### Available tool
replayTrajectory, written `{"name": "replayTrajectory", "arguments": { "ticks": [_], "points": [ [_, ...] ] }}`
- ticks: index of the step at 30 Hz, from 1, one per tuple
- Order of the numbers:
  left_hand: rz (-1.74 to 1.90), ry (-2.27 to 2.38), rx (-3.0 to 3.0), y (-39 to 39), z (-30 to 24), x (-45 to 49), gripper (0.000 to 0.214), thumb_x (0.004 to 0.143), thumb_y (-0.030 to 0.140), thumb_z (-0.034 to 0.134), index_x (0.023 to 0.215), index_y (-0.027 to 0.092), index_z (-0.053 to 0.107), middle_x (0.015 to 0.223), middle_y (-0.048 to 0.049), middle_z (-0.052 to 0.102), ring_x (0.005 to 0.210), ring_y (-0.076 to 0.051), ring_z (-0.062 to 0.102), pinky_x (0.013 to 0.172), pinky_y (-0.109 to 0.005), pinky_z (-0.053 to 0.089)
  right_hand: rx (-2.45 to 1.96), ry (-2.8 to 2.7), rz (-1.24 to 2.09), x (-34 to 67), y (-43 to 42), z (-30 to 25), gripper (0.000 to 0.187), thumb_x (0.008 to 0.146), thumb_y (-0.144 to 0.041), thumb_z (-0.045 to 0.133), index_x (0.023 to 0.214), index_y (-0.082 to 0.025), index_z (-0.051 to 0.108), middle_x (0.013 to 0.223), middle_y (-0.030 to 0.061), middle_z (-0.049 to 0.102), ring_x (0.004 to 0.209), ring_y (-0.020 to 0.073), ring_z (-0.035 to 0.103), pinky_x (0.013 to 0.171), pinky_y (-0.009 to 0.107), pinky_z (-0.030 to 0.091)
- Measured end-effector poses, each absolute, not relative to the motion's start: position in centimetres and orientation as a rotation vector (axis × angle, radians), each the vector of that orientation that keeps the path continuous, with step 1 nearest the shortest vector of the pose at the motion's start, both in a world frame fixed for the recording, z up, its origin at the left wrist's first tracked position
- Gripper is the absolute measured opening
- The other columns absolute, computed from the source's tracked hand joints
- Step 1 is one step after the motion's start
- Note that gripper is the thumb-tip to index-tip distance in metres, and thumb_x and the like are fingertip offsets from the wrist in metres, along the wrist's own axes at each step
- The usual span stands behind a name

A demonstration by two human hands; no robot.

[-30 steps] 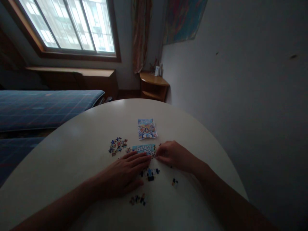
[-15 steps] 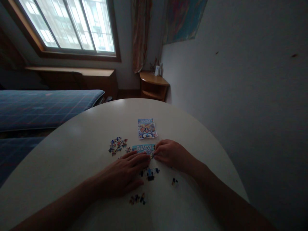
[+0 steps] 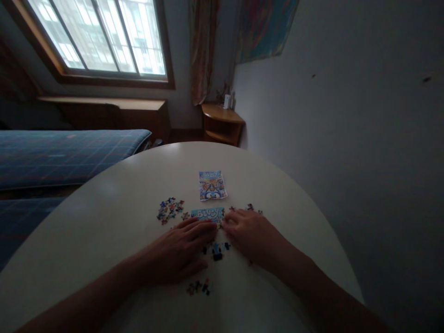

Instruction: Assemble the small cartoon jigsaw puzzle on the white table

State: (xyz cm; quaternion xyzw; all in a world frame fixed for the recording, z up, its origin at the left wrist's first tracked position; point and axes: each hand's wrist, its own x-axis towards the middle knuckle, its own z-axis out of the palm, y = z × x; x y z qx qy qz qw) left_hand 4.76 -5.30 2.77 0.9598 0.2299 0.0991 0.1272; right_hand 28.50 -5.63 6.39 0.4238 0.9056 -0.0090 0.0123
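My left hand [image 3: 180, 252] lies flat on the round white table [image 3: 114, 217], fingers stretched out, their tips touching the lower edge of an assembled blue puzzle strip [image 3: 207, 213]. My right hand [image 3: 249, 233] rests just right of that strip, fingers curled down onto the table at the strip's right end; whether it pinches a piece is hidden. A small group of joined dark pieces [image 3: 217, 250] sits between the two hands. A printed picture card [image 3: 212, 185] lies beyond the strip.
A pile of loose pieces [image 3: 169, 209] lies left of the strip, a few more [image 3: 198, 287] near my left wrist and some [image 3: 250, 208] beyond my right hand. A blue bed [image 3: 62, 155] is at the left, a wooden corner shelf [image 3: 222, 122] behind the table, the wall close on the right.
My right hand has slid a little toward me and down, uncovering a few loose pieces beyond it and covering the piece that lay near its wrist. My left hand has stayed put.
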Motion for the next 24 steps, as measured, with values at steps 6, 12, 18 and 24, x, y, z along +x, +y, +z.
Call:
{"name": "replayTrajectory", "arguments": {
  "ticks": [6, 12, 18, 24],
  "points": [
    [0.229, 0.684, 2.811, -5.4, 3.2, 4.9, 0.056, 0.098, 0.040, 0.050, 0.148, 0.020, 0.036, 0.153, -0.0123, 0.041, 0.139, -0.029, 0.041, 0.119, -0.048, 0.028, 1.379, 2.796, -0.100, 28.7, -6.0, 6.6, 0.026, 0.091, -0.010, 0.054, 0.112, -0.014, 0.070, 0.112, 0.0134, 0.071, 0.102, 0.0269, 0.065, 0.090, 0.040, 0.049],
    [0.241, 0.692, 2.829, -5.4, 2.9, 4.8, 0.057, 0.098, 0.040, 0.050, 0.149, 0.020, 0.034, 0.153, -0.0120, 0.041, 0.138, -0.029, 0.043, 0.119, -0.049, 0.028, 1.253, 2.991, -0.267, 31.1, -4.0, 7.3, 0.019, 0.093, -0.019, 0.057, 0.097, -0.023, 0.075, 0.101, 0.0055, 0.072, 0.087, 0.0183, 0.064, 0.082, 0.032, 0.048],
    [0.231, 0.686, 2.838, -5.3, 3.1, 4.8, 0.056, 0.098, 0.039, 0.050, 0.148, 0.019, 0.036, 0.153, -0.0126, 0.041, 0.138, -0.030, 0.043, 0.119, -0.049, 0.029, 1.218, 3.011, -0.466, 31.8, -3.6, 6.9, 0.019, 0.091, -0.017, 0.060, 0.097, -0.024, 0.077, 0.099, 0.0047, 0.072, 0.086, 0.0162, 0.065, 0.082, 0.029, 0.048],
    [0.216, 0.697, 2.833, -5.3, 3.0, 4.8, 0.055, 0.098, 0.037, 0.050, 0.148, 0.020, 0.035, 0.155, -0.0114, 0.039, 0.140, -0.029, 0.040, 0.119, -0.049, 0.027, 1.671, 2.859, -0.407, 34.7, -1.8, 7.3, 0.014, 0.088, -0.017, 0.064, 0.091, -0.022, 0.077, 0.096, 0.0045, 0.073, 0.087, 0.0180, 0.066, 0.079, 0.029, 0.048]
  ]
}}
